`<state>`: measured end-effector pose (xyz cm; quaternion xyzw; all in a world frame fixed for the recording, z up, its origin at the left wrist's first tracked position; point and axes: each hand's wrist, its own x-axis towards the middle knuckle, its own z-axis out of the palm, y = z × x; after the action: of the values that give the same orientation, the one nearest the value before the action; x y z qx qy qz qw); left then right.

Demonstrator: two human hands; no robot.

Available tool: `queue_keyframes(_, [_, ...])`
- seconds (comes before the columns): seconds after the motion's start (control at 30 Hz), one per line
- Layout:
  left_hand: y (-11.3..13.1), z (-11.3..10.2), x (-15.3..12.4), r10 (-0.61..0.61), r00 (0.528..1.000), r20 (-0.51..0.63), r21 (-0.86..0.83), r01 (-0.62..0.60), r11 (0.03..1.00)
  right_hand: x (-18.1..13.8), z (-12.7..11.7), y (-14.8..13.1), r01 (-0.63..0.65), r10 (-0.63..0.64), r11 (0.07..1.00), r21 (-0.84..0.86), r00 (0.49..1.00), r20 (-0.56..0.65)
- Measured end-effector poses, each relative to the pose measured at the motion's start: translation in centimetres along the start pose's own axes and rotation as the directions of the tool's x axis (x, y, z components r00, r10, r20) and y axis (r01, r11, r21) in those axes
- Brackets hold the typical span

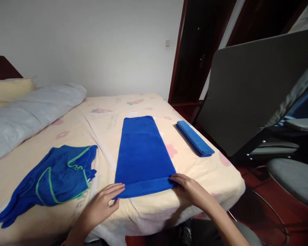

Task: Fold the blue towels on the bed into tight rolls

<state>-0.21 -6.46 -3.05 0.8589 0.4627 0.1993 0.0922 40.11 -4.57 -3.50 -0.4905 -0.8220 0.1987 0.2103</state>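
A long blue towel (142,150) lies flat on the bed in front of me, its near end turned up in a narrow folded strip. At the near left corner, my left hand (105,200) rests stretched fingers on this strip, the thumb apart from them. The near right corner is between the bent fingers of my right hand (188,188); its thumb is hidden. Left of the towel lies a crumpled blue cloth (64,174) with bright green edging. To the right sits a folded blue towel (194,138), narrow and compact.
The bed sheet (105,130) is pale yellow with printed flowers, and its near edge hangs just below my hands. A grey bolster (41,109) lies at the far left. Beyond the bed's right side stand a dark upright panel (254,89) and a grey stool seat (295,179).
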Motion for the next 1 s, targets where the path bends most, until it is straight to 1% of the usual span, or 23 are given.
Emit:
queue_keyframes(0.1, [-0.1,-0.3,0.2,-0.054,0.998,-0.028,-0.067,0.052,0.996,0.3,-0.9,-0.3,-0.008,0.009,0.999,0.044,1.000,-0.012])
queue_keyframes(0.2, [-0.1,-0.9,0.9,-0.168,0.985,-0.022,-0.175,0.162,0.971,0.7,-1.6,-0.6,-0.069,0.073,0.994,0.088,0.996,-0.044])
queue_keyframes(0.33, [-0.7,-1.2,2.5,-0.330,0.944,0.005,-0.321,0.314,0.894,2.2,-1.8,-0.1,-0.169,0.186,0.963,0.211,0.980,-0.065])
queue_keyframes(0.4, [-1.1,-0.9,3.4,-0.386,0.922,-0.013,-0.409,0.348,0.844,3.3,-1.6,0.4,-0.196,0.226,0.942,0.272,0.971,-0.082])
queue_keyframes(0.5, [-1.2,-0.5,4.1,-0.445,0.895,-0.039,-0.505,0.366,0.781,4.5,-1.3,1.1,-0.270,0.322,0.911,0.311,0.938,-0.127])
queue_keyframes(0.57, [-0.9,-0.4,4.0,-0.451,0.892,-0.025,-0.521,0.373,0.767,4.7,-1.2,1.5,-0.298,0.362,0.886,0.356,0.924,-0.127])
queue_keyframes(0.6, [-0.8,-0.3,3.8,-0.444,0.896,-0.017,-0.522,0.371,0.768,4.5,-1.1,1.7,-0.296,0.364,0.868,0.397,0.925,-0.105])
queue_keyframes(0.7, [-0.8,0.1,3.1,-0.442,0.896,-0.024,-0.527,0.365,0.768,3.8,-1.1,2.0,-0.271,0.330,0.795,0.542,0.944,-0.013])
queue_keyframes(0.77, [-1.2,0.7,2.9,-0.471,0.881,-0.051,-0.516,0.381,0.767,3.4,-1.1,2.1,-0.258,0.316,0.769,0.584,0.949,0.003])
queue_keyframes(0.9, [-1.6,1.5,3.2,-0.506,0.853,-0.131,-0.413,0.417,0.810,3.4,-1.3,1.8,-0.226,0.300,0.778,0.587,0.954,-0.030])
queue_keyframes(1.0, [-0.9,0.9,3.4,-0.522,0.833,-0.184,-0.369,0.433,0.822,3.5,-1.6,1.6,-0.189,0.276,0.790,0.583,0.959,-0.063])
